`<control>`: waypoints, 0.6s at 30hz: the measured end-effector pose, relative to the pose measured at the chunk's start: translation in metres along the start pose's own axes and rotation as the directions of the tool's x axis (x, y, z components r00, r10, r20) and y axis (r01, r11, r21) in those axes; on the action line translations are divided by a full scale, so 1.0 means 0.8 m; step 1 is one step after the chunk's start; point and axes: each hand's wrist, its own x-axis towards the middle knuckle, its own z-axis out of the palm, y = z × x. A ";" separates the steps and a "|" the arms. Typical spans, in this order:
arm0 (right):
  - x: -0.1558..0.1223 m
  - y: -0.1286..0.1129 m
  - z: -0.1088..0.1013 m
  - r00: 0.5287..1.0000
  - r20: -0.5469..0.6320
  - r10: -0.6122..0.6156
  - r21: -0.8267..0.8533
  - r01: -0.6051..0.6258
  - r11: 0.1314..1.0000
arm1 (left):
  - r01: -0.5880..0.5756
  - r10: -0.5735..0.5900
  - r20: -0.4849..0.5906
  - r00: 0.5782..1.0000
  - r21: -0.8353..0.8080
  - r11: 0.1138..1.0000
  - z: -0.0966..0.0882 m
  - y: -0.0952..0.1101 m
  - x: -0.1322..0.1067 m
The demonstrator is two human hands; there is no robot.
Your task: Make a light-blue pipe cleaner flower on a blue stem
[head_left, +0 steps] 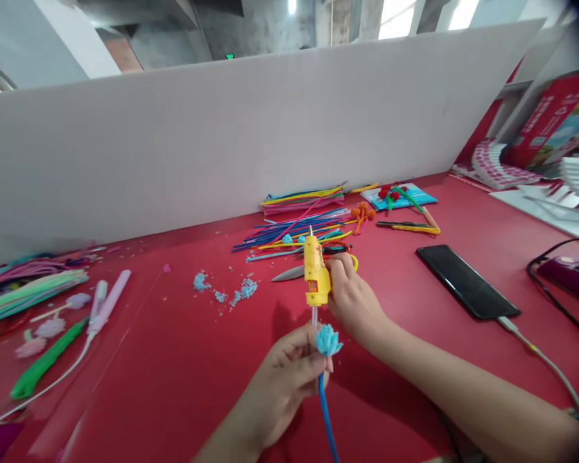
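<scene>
In the head view my left hand (294, 376) pinches a light-blue pipe-cleaner flower (327, 341) just under its head, and its darker blue stem (326, 418) hangs toward the near edge. Beyond it, my right hand (351, 289) is closed round the handle of a yellow hot glue gun (314, 267), nozzle pointing away from me. A clear glue stick (314, 315) sticks out of the gun's rear, its lower end passing behind the flower at my left fingers; whether they touch it I cannot tell. Scissors (289, 274) lie partly hidden behind the gun and right hand.
Colourful pipe cleaners (294, 225) are piled at the back. Blue fuzz clippings (244, 290) lie left of the gun. A phone (466, 281) with its cable is on the right. A corded pink styling iron (109, 302) and green tool (51, 357) are on the left. A white partition (212, 141) stands behind.
</scene>
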 end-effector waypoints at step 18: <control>-0.005 -0.003 0.013 0.996 -0.028 -0.079 -0.032 0.078 0.996 | -0.009 0.010 -0.111 0.994 0.017 1.000 -0.003 -0.002 0.005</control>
